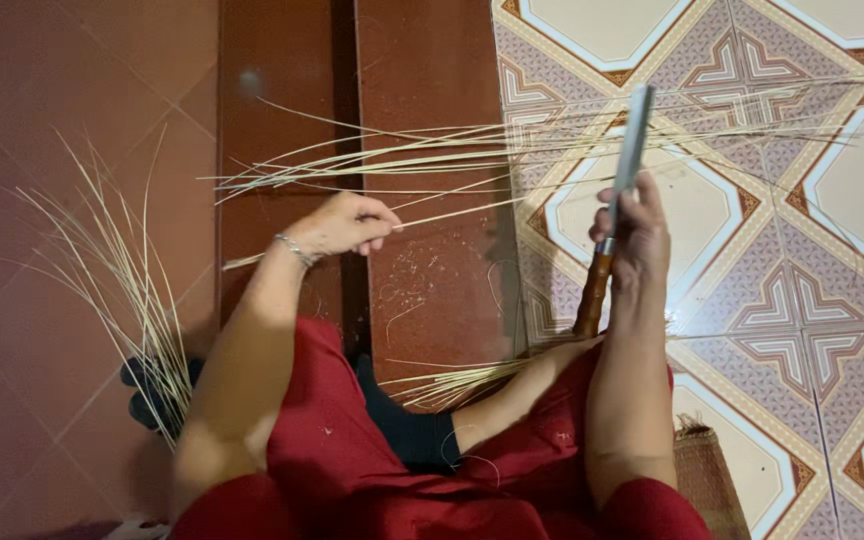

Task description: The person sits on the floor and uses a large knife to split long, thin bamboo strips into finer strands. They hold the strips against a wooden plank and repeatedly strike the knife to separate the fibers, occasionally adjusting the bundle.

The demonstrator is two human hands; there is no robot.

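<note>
- Nearest the camera, the person's red garment covers the lap, with both bare forearms reaching out from it toward the floor.
- Between the forearms, below the hands, a small sheaf of pale strips lies across the lap edge, beside a dark cloth.
- Just right of the right forearm, near the bottom edge, part of a brown woven piece shows.
- Left of the left forearm, a loose fan of thin strips spreads upward over the dark red floor tiles.
- The left hand, with a thin bracelet at the wrist, is closed to a pinch: fingertips and thumb grip one long pale strip that runs rightward toward the other hand.
- The right hand is wrapped around a knife held upright; the wooden handle sticks out below the fist and the grey blade rises above the fingers. The pinched strip reaches the blade area, though whether it touches the edge cannot be told.
- Beyond both hands, a long bundle of strips stretches across from above the left hand, past the blade tip, and far out to the right.
- Under and beyond the right hand lie patterned floor tiles in cream, mauve and rust.
</note>
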